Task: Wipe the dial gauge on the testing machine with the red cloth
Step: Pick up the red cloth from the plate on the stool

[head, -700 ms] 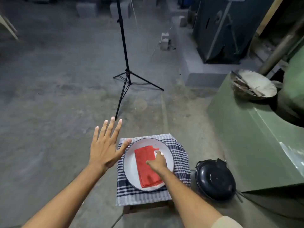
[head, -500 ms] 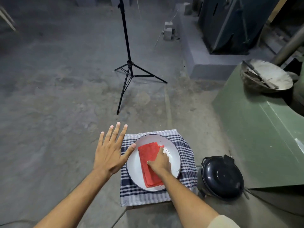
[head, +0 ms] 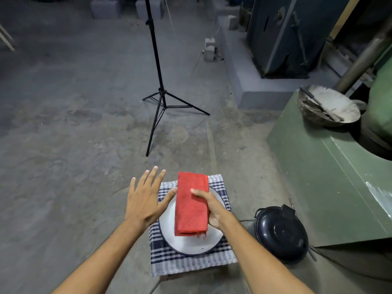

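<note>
View: you have one only, the head camera, wide-angle. Position: worn high, above your own forearms. Facing: forward and steeply down onto the concrete floor (head: 63, 128). Near field: the white plate (head: 191, 245). Far field: the black tripod (head: 159, 96). Right edge: the green machine (head: 331, 187).

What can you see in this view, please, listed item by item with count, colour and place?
red cloth: one, red, folded, held above the plate
plate: one, white with dark rim, on the checked cloth
checked cloth: one, blue and white, draped over a low stand
tripod: one, black, on the floor ahead
black round lid: one, black, right of the plate
green machine: one, green, far right
bowl: one, grey, on the green machine
left hand: open, fingers spread, by the plate's left edge
right hand: gripping the red cloth
</note>
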Available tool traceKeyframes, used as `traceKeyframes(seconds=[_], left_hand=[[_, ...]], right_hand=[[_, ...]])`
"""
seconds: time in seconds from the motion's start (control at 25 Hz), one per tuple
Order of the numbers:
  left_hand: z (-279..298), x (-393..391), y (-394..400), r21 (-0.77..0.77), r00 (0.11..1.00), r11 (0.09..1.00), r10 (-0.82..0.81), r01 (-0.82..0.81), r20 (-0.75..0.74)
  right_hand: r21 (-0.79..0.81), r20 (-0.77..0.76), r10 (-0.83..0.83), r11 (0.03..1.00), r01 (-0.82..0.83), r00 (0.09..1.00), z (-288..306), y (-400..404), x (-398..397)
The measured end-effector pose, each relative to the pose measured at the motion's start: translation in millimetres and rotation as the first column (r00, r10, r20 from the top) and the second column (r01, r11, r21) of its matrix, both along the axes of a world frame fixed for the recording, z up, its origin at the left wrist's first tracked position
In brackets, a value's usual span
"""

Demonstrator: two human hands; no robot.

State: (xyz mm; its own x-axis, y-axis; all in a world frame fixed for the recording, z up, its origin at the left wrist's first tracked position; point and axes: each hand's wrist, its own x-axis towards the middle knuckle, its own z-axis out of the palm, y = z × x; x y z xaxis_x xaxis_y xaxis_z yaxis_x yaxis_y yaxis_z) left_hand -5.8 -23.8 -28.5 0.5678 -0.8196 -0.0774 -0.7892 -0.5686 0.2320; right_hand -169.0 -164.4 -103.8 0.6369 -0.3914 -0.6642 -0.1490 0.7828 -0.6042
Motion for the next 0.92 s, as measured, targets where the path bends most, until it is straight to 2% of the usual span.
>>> traceKeyframes(seconds=[0.12, 0.24, 0.32, 0.48, 0.64, 0.76, 0.92], left_hand=[[20, -6, -14, -0.151, 0.991, 0.982, 0.096, -0.110, -0.093], [34, -8, -16, -0.241, 0.985, 0.959, 0.118, -0.146, -0.126], [42, -11, -18, -0.237, 0.991, 0.965, 0.089, -0.109, -0.096], [63, -34, -30, -0.249, 0.995, 0.966, 0.055, -0.073, -0.080], [97, -89, -57, -0.277, 0.996, 0.960, -0.061, 0.040, -0.068], [140, -144, -87, -0.321, 0.984, 0.934, -0.176, 0.157, -0.032], [208, -256, -131, -0.413, 0.929, 0.839, -0.366, 0.354, 0.053]], right_hand=[[0.282, 0.302, -0.091, 0.959, 0.002, 0.949, 7, 9, -5], [0.386, 0.402, -0.194, 0.922, 0.026, 0.895, 6, 34, -3], [0.352, 0.392, -0.216, 0.933, 0.071, 0.894, 15, 40, -4], [0.219, 0.251, -0.256, 0.954, 0.203, 0.933, 41, 23, -33], [0.148, 0.263, -0.327, 0.943, 0.297, 0.908, 91, -1, -106], [0.100, 0.309, -0.429, 0.902, 0.419, 0.849, 136, -19, -181], [0.046, 0.343, -0.617, 0.764, 0.644, 0.708, 212, -33, -322]])
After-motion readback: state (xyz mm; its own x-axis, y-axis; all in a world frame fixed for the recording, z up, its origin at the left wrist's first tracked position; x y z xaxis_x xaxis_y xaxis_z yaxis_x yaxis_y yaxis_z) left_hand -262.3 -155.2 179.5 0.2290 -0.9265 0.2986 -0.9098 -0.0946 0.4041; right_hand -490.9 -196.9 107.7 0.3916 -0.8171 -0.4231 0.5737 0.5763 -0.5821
